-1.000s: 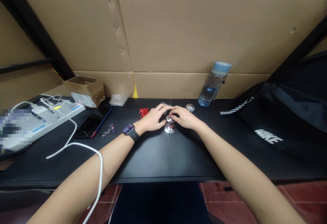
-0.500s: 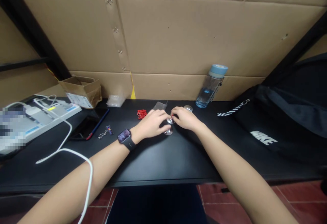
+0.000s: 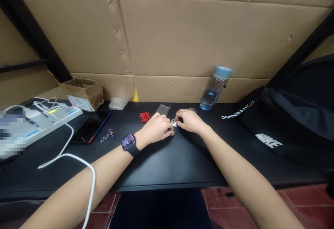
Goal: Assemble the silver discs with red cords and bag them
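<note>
My left hand (image 3: 159,128), with a black smartwatch (image 3: 128,142) on its wrist, is closed, its thumb and fingers on the edge of a small shiny round metal piece (image 3: 172,133) that they mostly cover. My right hand (image 3: 190,120) pinches a small red piece (image 3: 177,120) over a second shiny round metal disc (image 3: 174,123) lying between the hands. Behind the right hand, a third shiny disc (image 3: 192,110) shows in part. Just beyond the left hand lie a pile of small red pieces (image 3: 144,117) and a clear plastic bag (image 3: 163,109).
A water bottle (image 3: 215,88) stands at the back, with a black bag (image 3: 281,128) to the right. Leftward are a phone (image 3: 90,129), a keyring (image 3: 108,136), a cardboard box (image 3: 85,93), a power strip (image 3: 57,119) and a white cable (image 3: 78,156) crossing my left forearm.
My left fingers have closed onto the nearer metal piece, which now shows less. My right hand has shifted very slightly, baring more of the disc between the hands.
</note>
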A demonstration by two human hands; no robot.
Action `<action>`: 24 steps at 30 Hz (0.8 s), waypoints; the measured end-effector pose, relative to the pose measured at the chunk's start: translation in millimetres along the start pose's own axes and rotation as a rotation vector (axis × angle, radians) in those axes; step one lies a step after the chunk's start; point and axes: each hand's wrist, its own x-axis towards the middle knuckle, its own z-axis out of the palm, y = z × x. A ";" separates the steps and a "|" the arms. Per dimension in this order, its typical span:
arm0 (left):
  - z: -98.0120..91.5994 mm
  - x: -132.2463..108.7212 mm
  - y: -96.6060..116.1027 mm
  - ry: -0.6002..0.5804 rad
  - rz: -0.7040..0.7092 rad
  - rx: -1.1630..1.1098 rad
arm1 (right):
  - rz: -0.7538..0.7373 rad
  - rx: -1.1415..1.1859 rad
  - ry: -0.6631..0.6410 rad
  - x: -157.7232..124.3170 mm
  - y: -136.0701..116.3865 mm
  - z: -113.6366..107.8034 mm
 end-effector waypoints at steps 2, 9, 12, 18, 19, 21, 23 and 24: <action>-1.1 0.1 -1.7 0.005 -0.026 0.028 | 0.001 -0.002 0.001 -0.4 -0.7 -0.6; -9.9 -4.7 -2.8 0.001 -0.107 0.081 | 0.013 -0.053 0.021 -1.4 1.3 1.1; -9.9 -5.9 -2.3 -0.017 -0.093 0.086 | 0.012 -0.075 0.012 -0.4 2.0 2.0; -1.6 -4.8 -7.8 0.045 -0.080 0.137 | 0.016 -0.103 0.008 2.3 -2.3 3.9; 0.0 -4.9 -8.8 0.061 -0.078 0.144 | 0.015 -0.101 0.010 2.3 -2.6 4.1; 2.9 -5.3 -11.0 0.078 -0.079 0.154 | 0.012 -0.090 0.019 1.6 -2.4 4.0; 5.0 -6.1 -13.4 0.089 -0.090 0.157 | 0.008 -0.061 0.047 0.7 -1.1 3.2; 5.4 -6.5 -14.9 0.096 -0.101 0.153 | 0.007 -0.034 0.069 0.4 -0.5 2.6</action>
